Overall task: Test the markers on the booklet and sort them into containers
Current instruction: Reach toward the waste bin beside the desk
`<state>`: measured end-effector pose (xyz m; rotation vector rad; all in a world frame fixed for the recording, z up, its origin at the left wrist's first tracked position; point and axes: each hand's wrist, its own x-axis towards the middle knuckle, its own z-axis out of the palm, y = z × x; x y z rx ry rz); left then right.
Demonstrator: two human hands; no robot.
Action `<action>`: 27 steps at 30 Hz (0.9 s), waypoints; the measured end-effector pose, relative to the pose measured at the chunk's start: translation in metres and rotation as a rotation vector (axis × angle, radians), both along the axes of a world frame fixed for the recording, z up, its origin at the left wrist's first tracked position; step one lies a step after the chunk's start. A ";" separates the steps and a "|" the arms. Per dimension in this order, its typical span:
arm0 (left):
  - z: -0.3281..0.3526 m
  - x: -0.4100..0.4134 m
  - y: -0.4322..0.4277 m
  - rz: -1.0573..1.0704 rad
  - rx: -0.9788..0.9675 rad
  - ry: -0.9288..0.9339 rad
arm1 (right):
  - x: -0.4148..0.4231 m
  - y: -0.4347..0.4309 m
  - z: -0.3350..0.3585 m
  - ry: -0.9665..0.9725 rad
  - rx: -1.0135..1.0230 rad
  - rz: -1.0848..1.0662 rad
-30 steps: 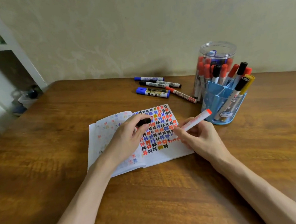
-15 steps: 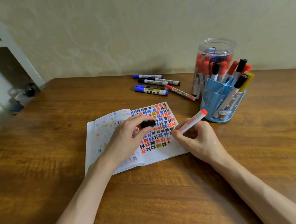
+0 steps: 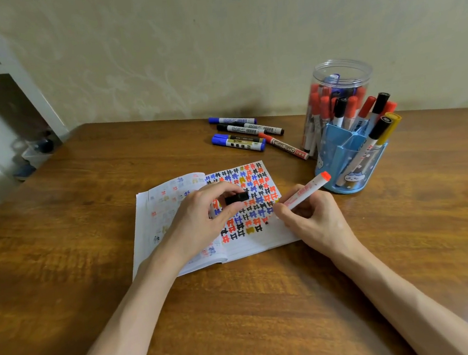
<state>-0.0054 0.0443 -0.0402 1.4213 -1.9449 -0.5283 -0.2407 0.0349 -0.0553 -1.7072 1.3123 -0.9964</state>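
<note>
Fingers (image 3: pixel 222 188) pinch stubby black cap (image 3: pixel 236 198); slim marker (image 3: pixel 305 194) seemingly touches booklet (image 3: pixel 158 211).

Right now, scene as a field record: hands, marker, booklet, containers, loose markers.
left hand: pinches black cap, over the booklet
right hand: grips marker, red end up, tip end down at the page
booklet: open on wooden table, right page dense with coloured marks
blue holder: markers standing in it
clear jar: behind the holder, markers inside
loose markers: several lying behind the booklet
</note>
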 end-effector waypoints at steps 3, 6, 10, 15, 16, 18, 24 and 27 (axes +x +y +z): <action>0.001 -0.002 0.001 -0.019 -0.003 0.005 | 0.002 0.002 0.002 0.014 -0.004 0.035; 0.000 -0.001 0.000 0.018 0.009 0.018 | 0.002 0.002 0.002 0.021 0.008 0.018; -0.006 0.002 -0.003 0.047 0.032 0.013 | 0.001 -0.001 0.001 0.026 0.033 -0.014; -0.003 0.000 -0.001 0.042 0.057 0.012 | 0.003 0.003 0.009 -0.104 0.054 -0.036; -0.001 -0.002 0.000 0.033 0.053 0.025 | 0.003 0.004 0.012 -0.187 0.058 -0.039; 0.001 -0.004 0.002 0.015 0.044 0.039 | 0.003 0.007 0.017 -0.327 0.061 -0.029; 0.000 -0.004 0.002 -0.033 0.038 0.082 | 0.009 0.012 0.020 -0.344 0.031 0.055; 0.000 -0.004 0.003 -0.053 0.033 0.079 | 0.009 0.012 0.021 -0.333 0.038 0.086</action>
